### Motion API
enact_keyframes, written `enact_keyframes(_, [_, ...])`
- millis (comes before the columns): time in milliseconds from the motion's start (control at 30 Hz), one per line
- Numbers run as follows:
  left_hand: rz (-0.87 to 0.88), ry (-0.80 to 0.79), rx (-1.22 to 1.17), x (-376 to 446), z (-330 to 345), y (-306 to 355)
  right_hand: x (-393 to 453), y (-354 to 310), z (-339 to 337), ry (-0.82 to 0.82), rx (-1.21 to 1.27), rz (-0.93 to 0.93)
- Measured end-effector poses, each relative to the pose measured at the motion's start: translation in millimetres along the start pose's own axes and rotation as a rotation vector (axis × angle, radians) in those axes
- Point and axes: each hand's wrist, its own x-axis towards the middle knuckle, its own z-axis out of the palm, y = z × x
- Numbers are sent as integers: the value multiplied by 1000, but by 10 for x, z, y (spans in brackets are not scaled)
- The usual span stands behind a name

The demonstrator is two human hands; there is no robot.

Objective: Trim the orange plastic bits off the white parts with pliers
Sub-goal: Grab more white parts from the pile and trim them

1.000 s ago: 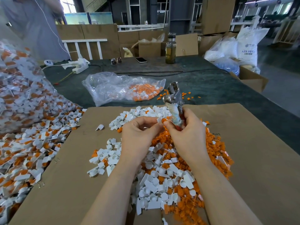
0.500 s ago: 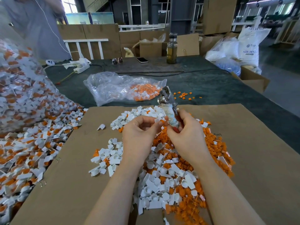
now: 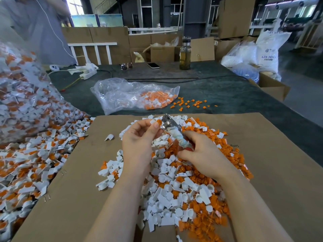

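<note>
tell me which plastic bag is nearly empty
The clear bag lying flat mid-table, with a few orange-and-white parts at its right end. The bag at far left bulges full.

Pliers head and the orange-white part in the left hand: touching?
Cannot tell. In the head view the pliers head sits right beside the part pinched by the left hand; blur hides contact.

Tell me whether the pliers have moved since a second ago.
Yes. The pliers have tipped left and dropped: their metal head stood above the far edge of the cardboard sheet before, and now lies below it, over the pile.
</note>
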Motion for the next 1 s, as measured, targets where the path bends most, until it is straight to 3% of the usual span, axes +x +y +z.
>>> enact_keyframes(1000, [16, -86, -37, 42, -66, -3, -24, -61, 23, -66, -77, -33])
